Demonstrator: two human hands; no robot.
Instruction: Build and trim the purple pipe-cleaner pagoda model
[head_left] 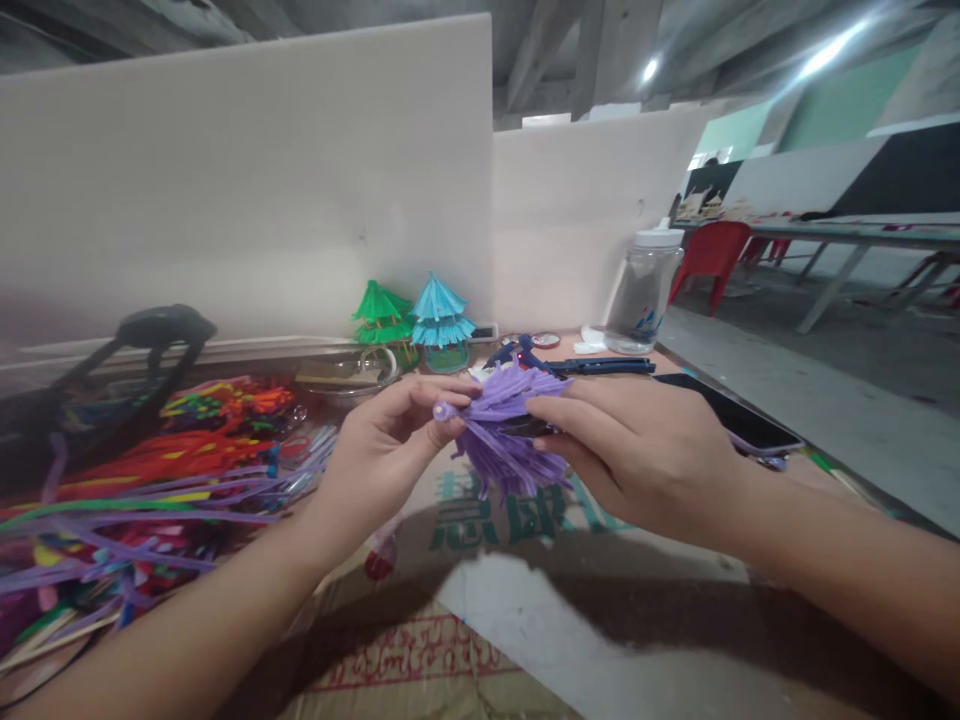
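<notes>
Both hands are raised over the cardboard sheet [360,625], which carries green characters and red writing and serves as the reference point for this report. The purple fringed piece [499,405] is above the far part of the cardboard sheet, between the hands, its rounded tip towards the left hand [375,450] and its strands fanned towards the right hand [660,455]. The left forearm slants in from the near left corner; thumb and forefinger are together, clamped on the piece just behind its tip, with the other fingers curled beneath. The right forearm enters from the near right, the back of the hand facing up and the fingers pointing left. Its fingers are bent and closed on a slim dark item [525,427] lying among the strands, with the forefinger against the fringe; the item's type cannot be determined. Left of the cardboard sheet lies a heap of coloured strips [217,450]. Beyond its far edge stand a green tiered model [381,315] and a light blue tiered model [441,315], side by side and upright. To its far right are a glue gun [525,352], a blue-handled tool [611,367], an upright clear bottle [645,290] with a white lid, and a dark-screened phone [739,415] lying flat.
</notes>
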